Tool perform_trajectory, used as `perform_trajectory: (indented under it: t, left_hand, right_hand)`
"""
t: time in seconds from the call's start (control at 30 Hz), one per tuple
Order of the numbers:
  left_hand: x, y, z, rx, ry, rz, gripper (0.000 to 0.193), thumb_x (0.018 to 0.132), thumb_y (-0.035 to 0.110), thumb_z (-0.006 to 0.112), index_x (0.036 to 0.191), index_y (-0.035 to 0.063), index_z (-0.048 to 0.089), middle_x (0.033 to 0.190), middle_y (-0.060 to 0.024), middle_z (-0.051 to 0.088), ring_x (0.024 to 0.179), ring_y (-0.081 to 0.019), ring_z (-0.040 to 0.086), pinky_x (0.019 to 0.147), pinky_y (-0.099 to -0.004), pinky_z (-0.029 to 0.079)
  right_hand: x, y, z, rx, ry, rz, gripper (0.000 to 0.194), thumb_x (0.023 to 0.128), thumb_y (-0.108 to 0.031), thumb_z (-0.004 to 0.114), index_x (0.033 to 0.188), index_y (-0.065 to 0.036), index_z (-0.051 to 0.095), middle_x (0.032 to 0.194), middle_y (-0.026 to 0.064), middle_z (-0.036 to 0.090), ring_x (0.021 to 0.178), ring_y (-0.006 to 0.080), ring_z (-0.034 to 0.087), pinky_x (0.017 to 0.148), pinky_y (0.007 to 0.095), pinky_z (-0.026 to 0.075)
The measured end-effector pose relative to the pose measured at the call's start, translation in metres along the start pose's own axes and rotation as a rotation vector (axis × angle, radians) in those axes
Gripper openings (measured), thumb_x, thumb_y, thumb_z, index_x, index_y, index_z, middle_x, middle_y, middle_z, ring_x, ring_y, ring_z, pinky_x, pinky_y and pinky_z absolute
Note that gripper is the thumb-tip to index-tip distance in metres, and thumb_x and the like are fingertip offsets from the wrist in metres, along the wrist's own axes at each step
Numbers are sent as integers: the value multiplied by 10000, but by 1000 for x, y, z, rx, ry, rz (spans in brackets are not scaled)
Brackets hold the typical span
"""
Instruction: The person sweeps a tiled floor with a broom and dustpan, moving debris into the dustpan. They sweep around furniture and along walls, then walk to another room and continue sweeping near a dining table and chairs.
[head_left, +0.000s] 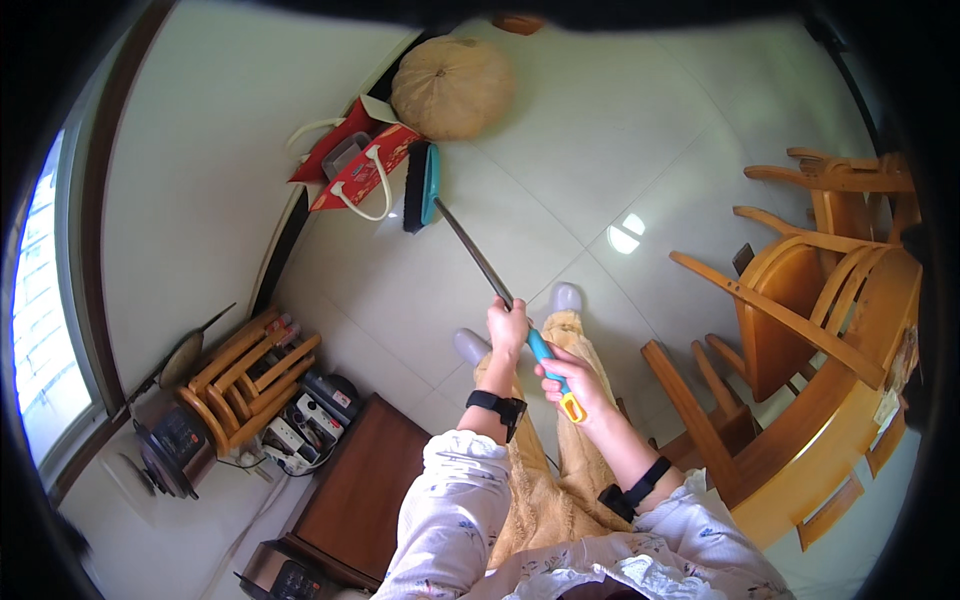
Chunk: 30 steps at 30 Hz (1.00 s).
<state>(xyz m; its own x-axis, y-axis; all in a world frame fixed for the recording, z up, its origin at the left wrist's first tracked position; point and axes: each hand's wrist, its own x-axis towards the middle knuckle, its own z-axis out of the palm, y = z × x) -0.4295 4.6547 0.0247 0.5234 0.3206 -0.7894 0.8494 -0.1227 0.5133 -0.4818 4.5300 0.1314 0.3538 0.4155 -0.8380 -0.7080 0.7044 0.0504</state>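
Both my hands grip a long broom. My left hand is closed around the metal pole, just above the turquoise grip. Lower down, my right hand wraps the turquoise handle, and a yellow hanging loop sticks out below it. At the far end, the broom head, turquoise with dark bristles, is at the tiled floor beside a red paper gift bag. White rope handles and a clear plastic container show on the bag. A large tan pumpkin sits just beyond.
Wooden chairs crowd the right side by a wooden table. At left, a wooden stool, power strips and a dark appliance stand near a brown cabinet. A white wall runs along the left. My slippers are on the tiles.
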Motion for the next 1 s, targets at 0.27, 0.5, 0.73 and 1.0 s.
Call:
perform_trajectory:
  t: [0.27,0.5,0.73,1.0]
  left_hand:
    - [-100,-6,89,262,-190,190,296,819,187,556,1027,-20,518,684,-213,617,646,-348,641,582,-409,500]
    - [-204,2,93,-307,-430,22,448,911,210,490,1288,15,348,685,-94,574,576,-189,594,508,-316,476]
    - [-183,-63,38,-401,-77,-317,212,965,257,420,1021,53,428,678,-109,592,521,-193,603,421,-272,488]
    - [-106,-118,84,-330,-68,-612,410,893,253,564,1035,-86,382,764,-138,549,598,-183,555,424,-314,436]
  right_hand:
    - [-110,-11,-55,80,205,-99,509,882,-84,509,1366,-99,351,828,72,515,508,87,446,421,207,362]
    - [-220,-47,-28,-428,249,45,588,885,-51,487,1423,-160,276,821,82,513,508,86,456,431,226,393]
    - [-145,-39,-46,-752,14,275,646,842,-15,538,1423,-76,262,756,44,557,444,85,475,393,227,410]
    - [-83,-65,-72,-952,117,330,621,779,3,579,1366,-60,386,709,47,575,457,73,481,393,220,406]
